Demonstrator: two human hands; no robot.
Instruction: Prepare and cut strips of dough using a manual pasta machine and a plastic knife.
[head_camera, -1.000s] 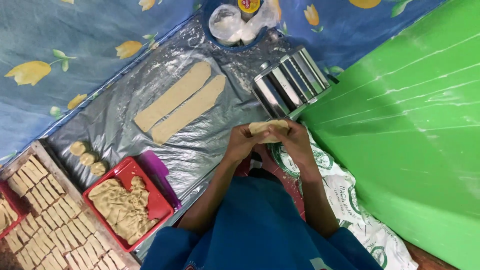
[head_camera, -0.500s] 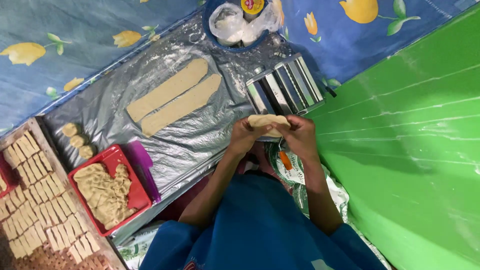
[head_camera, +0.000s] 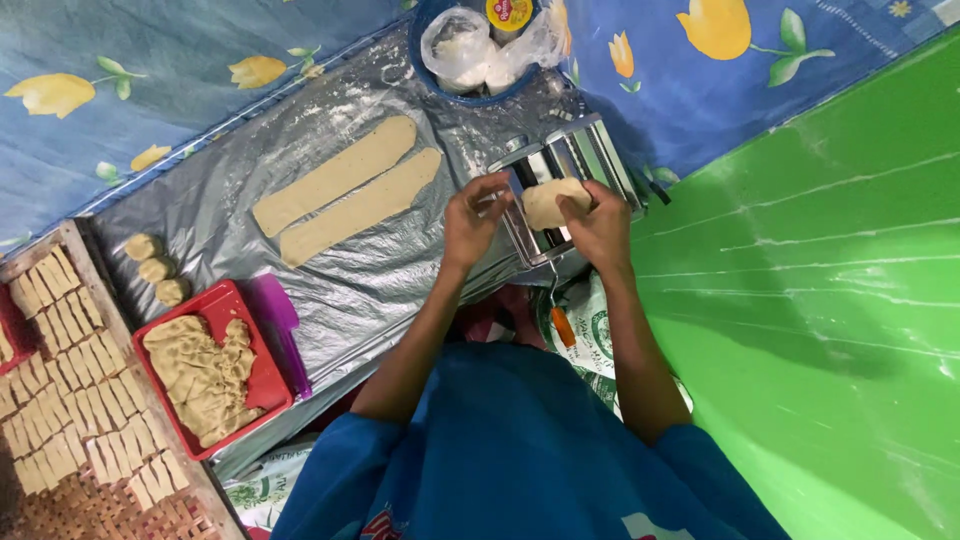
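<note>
On the far left lay a woven tray (head_camera: 60, 420) packed with small cut rectangles of dough, and next to it a red tray (head_camera: 262, 385) holding a heap of ragged dough scraps (head_camera: 200, 375). Three little dough balls (head_camera: 155, 270) sat above it on the grey plastic sheet (head_camera: 350, 270) spread over the floor, with a purple scraper (head_camera: 275, 310) just beside the red tray. Two long rolled strips (head_camera: 345, 190) lay side by side further along the sheet.

The left hand (head_camera: 472, 220) was at the near edge of the metal pasta roller (head_camera: 560, 180), fingers curled and reaching toward the lump; I could not tell whether they touched it. The right hand (head_camera: 600, 225) pinched the dough lump (head_camera: 553, 203) from its right side, thumb and fingers closed on it, holding it just over the rollers.

To feed it well, I judged the lump should be flattened somewhat and set square to the slot, with fingertips kept back from the rollers, and one hand freed for the crank, whose orange handle (head_camera: 562, 327) hung below the machine.

The lump was pale beige, rounded, thick and smooth, looking soft and pliable. A blue bowl (head_camera: 432, 75) with plastic bags stood beyond the roller.
</note>
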